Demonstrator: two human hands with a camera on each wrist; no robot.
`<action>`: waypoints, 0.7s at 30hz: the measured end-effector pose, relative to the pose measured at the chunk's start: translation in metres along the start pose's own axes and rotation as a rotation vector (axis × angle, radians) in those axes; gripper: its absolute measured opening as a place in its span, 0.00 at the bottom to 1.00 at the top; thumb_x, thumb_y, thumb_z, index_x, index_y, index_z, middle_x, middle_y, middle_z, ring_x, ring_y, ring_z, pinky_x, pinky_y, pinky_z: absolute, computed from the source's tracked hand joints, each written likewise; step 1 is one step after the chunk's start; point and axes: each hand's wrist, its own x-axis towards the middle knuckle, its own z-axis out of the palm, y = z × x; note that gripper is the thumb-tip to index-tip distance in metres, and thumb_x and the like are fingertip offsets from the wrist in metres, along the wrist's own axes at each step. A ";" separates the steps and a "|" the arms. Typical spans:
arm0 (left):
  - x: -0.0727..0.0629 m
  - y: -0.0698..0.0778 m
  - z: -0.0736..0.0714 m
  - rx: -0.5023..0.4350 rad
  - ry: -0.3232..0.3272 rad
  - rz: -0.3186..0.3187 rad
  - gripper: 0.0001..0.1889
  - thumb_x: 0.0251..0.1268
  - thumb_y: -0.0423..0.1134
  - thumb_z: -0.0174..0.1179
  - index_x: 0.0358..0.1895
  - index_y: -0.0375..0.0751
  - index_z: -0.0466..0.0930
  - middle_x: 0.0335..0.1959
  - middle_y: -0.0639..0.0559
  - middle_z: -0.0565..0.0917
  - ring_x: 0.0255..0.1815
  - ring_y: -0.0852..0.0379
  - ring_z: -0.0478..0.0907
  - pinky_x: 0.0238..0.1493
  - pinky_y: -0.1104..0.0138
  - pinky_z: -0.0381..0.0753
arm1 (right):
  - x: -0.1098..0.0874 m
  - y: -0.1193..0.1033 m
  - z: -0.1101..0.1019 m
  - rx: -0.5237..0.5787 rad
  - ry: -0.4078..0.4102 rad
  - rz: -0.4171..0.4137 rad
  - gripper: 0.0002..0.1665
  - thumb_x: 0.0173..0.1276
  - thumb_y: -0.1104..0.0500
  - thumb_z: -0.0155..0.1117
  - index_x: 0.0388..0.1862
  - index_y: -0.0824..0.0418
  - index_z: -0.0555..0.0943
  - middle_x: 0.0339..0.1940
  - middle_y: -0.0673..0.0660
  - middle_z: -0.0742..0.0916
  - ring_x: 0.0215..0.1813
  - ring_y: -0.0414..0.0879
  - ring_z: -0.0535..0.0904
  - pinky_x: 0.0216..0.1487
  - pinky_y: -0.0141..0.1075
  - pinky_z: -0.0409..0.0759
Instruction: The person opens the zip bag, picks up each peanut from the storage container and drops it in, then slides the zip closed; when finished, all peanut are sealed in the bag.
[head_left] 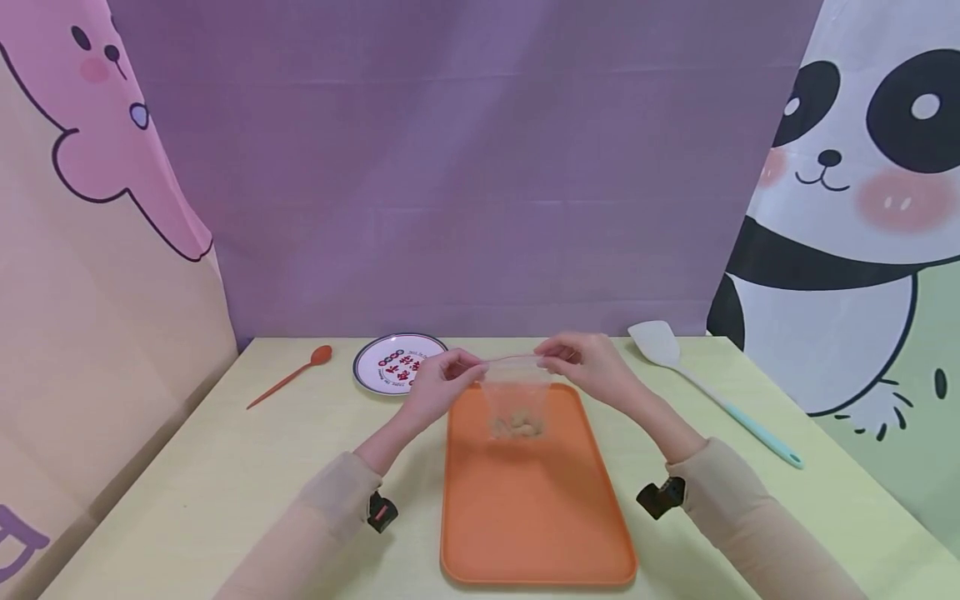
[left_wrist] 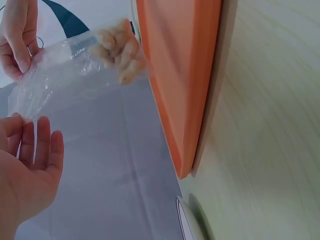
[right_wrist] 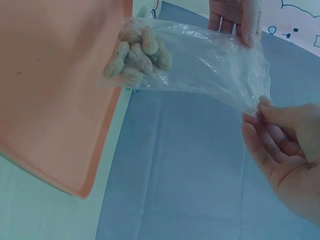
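A clear plastic bag (head_left: 516,392) hangs over the far part of an orange tray (head_left: 536,517). Several unshelled peanuts (right_wrist: 137,57) lie gathered in its bottom end. My left hand (head_left: 441,382) pinches one top corner of the bag between thumb and index finger. The opposite top corner is pinched by my right hand (head_left: 588,367), so the top edge is stretched between both hands. In the right wrist view, the bag's side runs taut with creases near the right fingertips.
Left of the tray's far end lies a white plate (head_left: 382,367) with a dark rim and red writing. Further left is an orange-red spoon (head_left: 300,371). On the right rests a white spatula (head_left: 693,379) with a mint handle. A purple cloth (head_left: 480,167) hangs behind the table.
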 end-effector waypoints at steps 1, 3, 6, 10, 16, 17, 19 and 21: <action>0.000 0.001 0.000 -0.002 -0.001 0.004 0.09 0.60 0.35 0.63 0.40 0.32 0.82 0.34 0.36 0.85 0.37 0.42 0.83 0.41 0.59 0.83 | 0.000 0.000 0.000 0.003 -0.002 0.000 0.08 0.59 0.64 0.68 0.38 0.62 0.85 0.30 0.54 0.88 0.30 0.43 0.82 0.33 0.31 0.80; -0.004 0.010 0.000 -0.002 -0.002 0.013 0.09 0.61 0.33 0.62 0.40 0.30 0.81 0.35 0.34 0.84 0.38 0.39 0.82 0.43 0.53 0.82 | -0.001 0.001 0.001 0.002 -0.007 -0.003 0.09 0.59 0.64 0.67 0.40 0.62 0.84 0.32 0.55 0.88 0.30 0.42 0.82 0.34 0.32 0.81; -0.008 0.024 0.001 0.010 -0.012 0.013 0.09 0.62 0.33 0.60 0.39 0.29 0.80 0.35 0.33 0.84 0.38 0.37 0.82 0.43 0.52 0.82 | -0.001 0.002 0.001 0.008 -0.031 -0.006 0.14 0.60 0.63 0.67 0.46 0.61 0.83 0.37 0.55 0.87 0.32 0.42 0.81 0.34 0.34 0.81; -0.014 0.035 0.003 0.038 -0.027 0.028 0.07 0.62 0.32 0.59 0.38 0.29 0.80 0.34 0.33 0.84 0.35 0.36 0.81 0.37 0.61 0.84 | 0.001 -0.001 0.006 0.031 -0.096 -0.001 0.25 0.59 0.57 0.69 0.56 0.59 0.78 0.45 0.56 0.85 0.38 0.44 0.81 0.39 0.37 0.80; -0.015 0.037 0.007 0.050 -0.063 0.067 0.07 0.63 0.31 0.59 0.38 0.28 0.79 0.34 0.33 0.83 0.34 0.33 0.81 0.37 0.57 0.84 | 0.009 -0.008 0.019 0.044 -0.156 0.022 0.19 0.61 0.48 0.66 0.48 0.55 0.83 0.42 0.50 0.86 0.45 0.44 0.80 0.50 0.45 0.78; -0.015 0.037 0.007 0.051 -0.065 0.070 0.07 0.63 0.31 0.59 0.38 0.28 0.79 0.35 0.33 0.83 0.34 0.33 0.81 0.36 0.60 0.84 | 0.010 -0.009 0.021 0.047 -0.160 0.032 0.16 0.62 0.48 0.66 0.45 0.54 0.84 0.40 0.48 0.87 0.44 0.43 0.80 0.50 0.45 0.78; -0.015 0.037 0.008 0.052 -0.060 0.071 0.07 0.63 0.32 0.59 0.38 0.29 0.79 0.35 0.34 0.83 0.34 0.34 0.81 0.34 0.66 0.83 | 0.011 -0.011 0.023 0.048 -0.172 0.042 0.11 0.63 0.49 0.65 0.40 0.52 0.85 0.36 0.46 0.87 0.42 0.41 0.80 0.51 0.47 0.77; -0.015 0.038 0.009 0.065 -0.049 0.066 0.06 0.63 0.32 0.59 0.37 0.30 0.79 0.35 0.35 0.83 0.34 0.35 0.81 0.32 0.72 0.81 | 0.012 -0.012 0.024 0.043 -0.182 0.040 0.09 0.63 0.50 0.64 0.38 0.52 0.86 0.34 0.45 0.87 0.40 0.39 0.79 0.50 0.46 0.77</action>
